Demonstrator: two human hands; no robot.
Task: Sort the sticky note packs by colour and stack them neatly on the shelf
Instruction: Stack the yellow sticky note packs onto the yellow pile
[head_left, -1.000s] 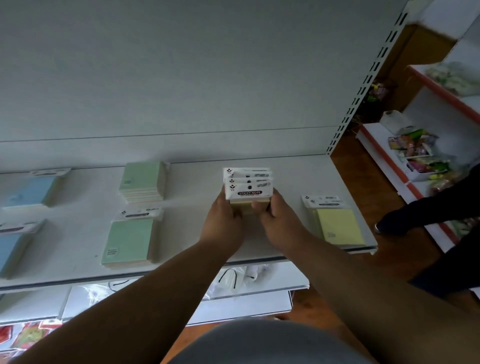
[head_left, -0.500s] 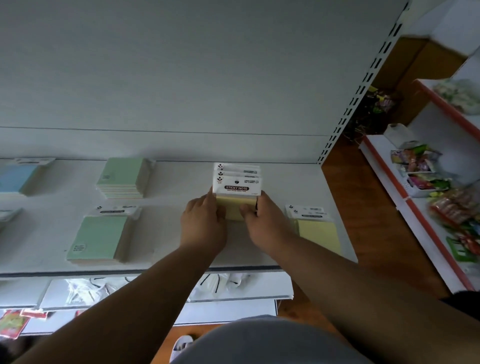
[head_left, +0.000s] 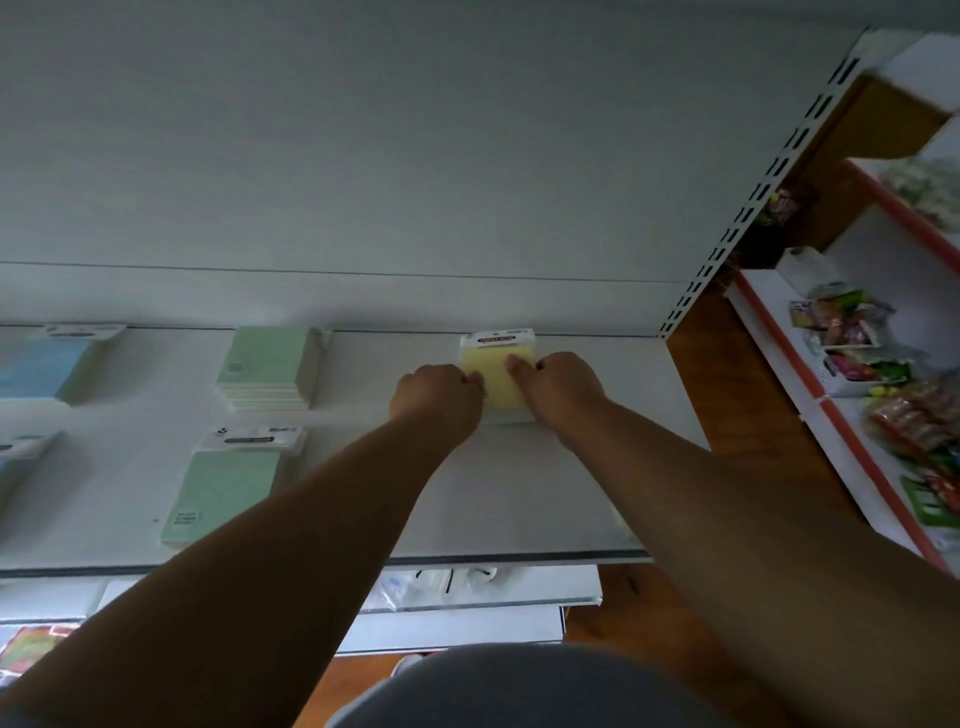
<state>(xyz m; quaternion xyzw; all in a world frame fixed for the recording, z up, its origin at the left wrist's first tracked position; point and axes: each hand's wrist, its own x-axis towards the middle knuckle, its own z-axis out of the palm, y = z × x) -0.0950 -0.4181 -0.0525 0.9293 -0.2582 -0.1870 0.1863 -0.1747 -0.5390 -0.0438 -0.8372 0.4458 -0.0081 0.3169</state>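
From the head view, I had both hands on the yellow stack (head_left: 497, 375), which sat on the shelf (head_left: 519, 499) near its back wall, right of centre. My left hand (head_left: 435, 396) was curled against the stack's left edge, knuckles up; its fingertips were tucked out of sight, so I could not tell whether they pinched the packs or only pressed on them. My right hand (head_left: 558, 387) gripped the right edge, the thumb lying across the yellow top and the other fingers hidden down the side.

I judged this to be the placing step for the yellows: the stack was down, or all but down, and being squared up. The next move called for nudging the edges flush, header cards to the rear, and then letting go without dragging the top pack askew.

To the left stood a green stack (head_left: 267, 366) at the back and a green pack (head_left: 223, 488) in front of it, well apart from the yellows. Further left lay a blue pack (head_left: 44, 364) and another (head_left: 21, 465) at the frame's edge. Nothing I could see blocked the yellow stack's spot. My right forearm covered the shelf's right front corner, so whatever lay there was hidden. A side rack (head_left: 857, 426) of coloured packets stood off to the right, out of the way.
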